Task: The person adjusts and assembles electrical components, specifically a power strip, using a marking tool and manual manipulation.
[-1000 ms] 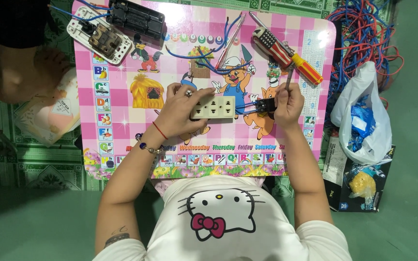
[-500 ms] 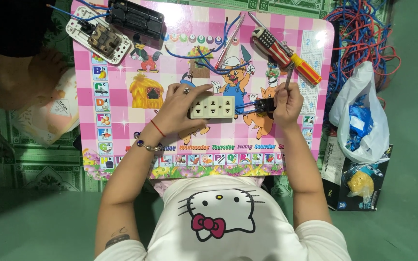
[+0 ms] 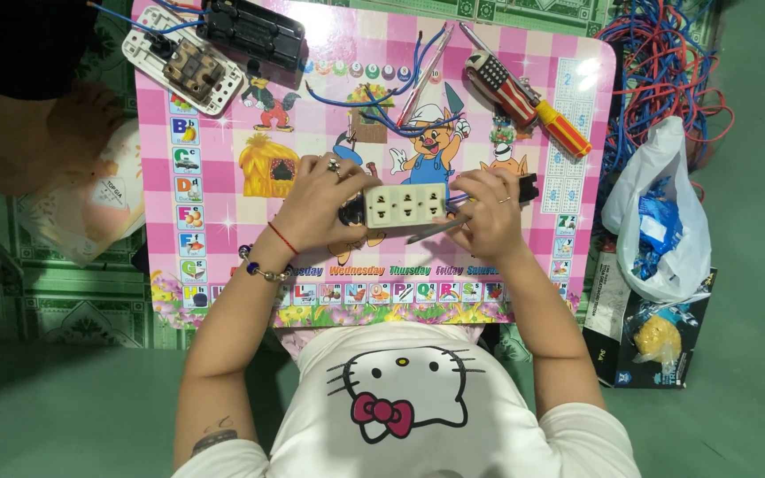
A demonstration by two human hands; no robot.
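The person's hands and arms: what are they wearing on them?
The left hand has a finger ring, with a red string and a beaded bracelet at the wrist. The right hand wears a thin ring. Short white sleeves; a small dark mark near the left elbow.

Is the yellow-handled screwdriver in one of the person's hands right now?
No. The yellow-handled screwdriver lies on the pink table, apart from both hands, which hold the cream socket strip.
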